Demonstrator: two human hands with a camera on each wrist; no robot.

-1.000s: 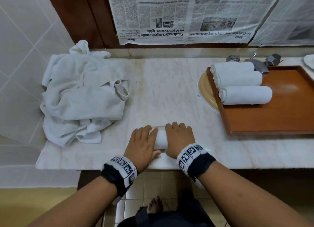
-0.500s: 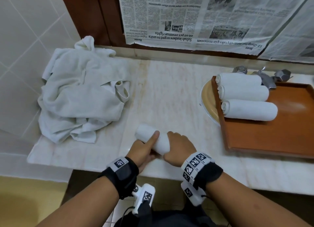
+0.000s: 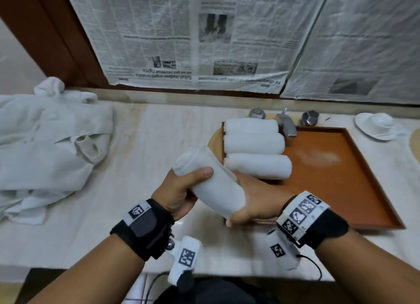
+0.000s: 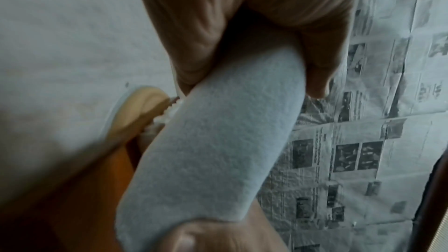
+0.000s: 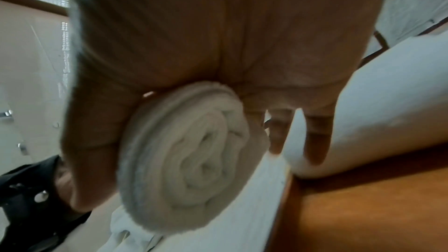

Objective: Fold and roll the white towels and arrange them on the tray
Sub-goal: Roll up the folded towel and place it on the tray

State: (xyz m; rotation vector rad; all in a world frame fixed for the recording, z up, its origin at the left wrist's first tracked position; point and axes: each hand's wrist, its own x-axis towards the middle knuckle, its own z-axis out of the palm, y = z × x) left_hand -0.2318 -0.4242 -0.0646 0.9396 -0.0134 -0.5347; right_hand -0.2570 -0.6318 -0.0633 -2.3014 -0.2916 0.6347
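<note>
Both hands hold one rolled towel [image 3: 211, 185] in the air: the left hand [image 3: 179, 193] wraps its far end with the thumb laid over the top, and the right hand [image 3: 252, 203] cups the near end, its thumb against the spiral face, its fingers partly hidden behind the roll. Gripping both ends probably keeps the coil from loosening. Just beyond the right hand, three finished rolls [image 3: 254, 149] lie side by side on the wooden tray [image 3: 354, 181], so this one likely goes next to them. Well to the left of the grip a heap of loose towels [image 3: 47, 144] waits on the marble counter [image 3: 145, 149].
</note>
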